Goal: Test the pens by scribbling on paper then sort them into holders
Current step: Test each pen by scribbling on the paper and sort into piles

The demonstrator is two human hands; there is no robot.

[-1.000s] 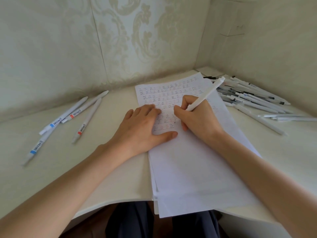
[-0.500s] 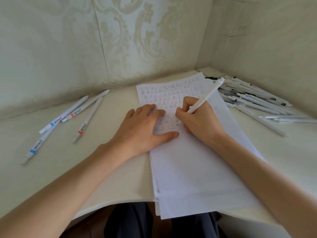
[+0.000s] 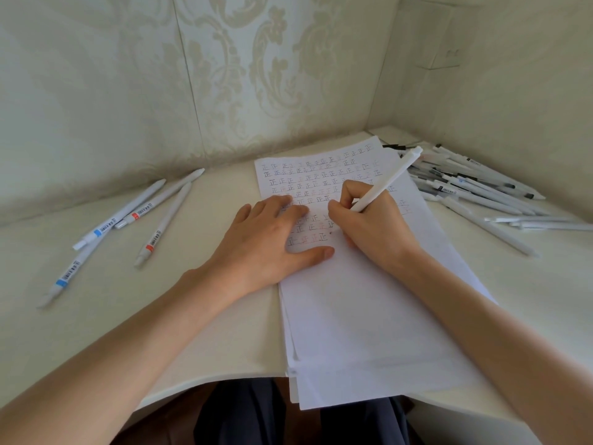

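Evidently mid-test, the right hand [image 3: 375, 226] pinches a white pen [image 3: 385, 184], tip on the paper [image 3: 369, 316], while the left hand [image 3: 266, 248] lies flat holding the sheet; next the pen probably needs sorting, though no holder shows.

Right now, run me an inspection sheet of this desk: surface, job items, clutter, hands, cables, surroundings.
Surface: pale desk, set in a corner.
Job's things: paper stack with rows of test marks on its far half; four pens lying left, two blue-labelled, two red-labelled; pen pile at right; holders not seen.
Clutter: nothing seen.
Hands: left hand flat on the paper; right hand grips a white pen, tip at the paper.
Cables: nothing seen.
Surroundings: patterned walls; wall plate on the right wall.
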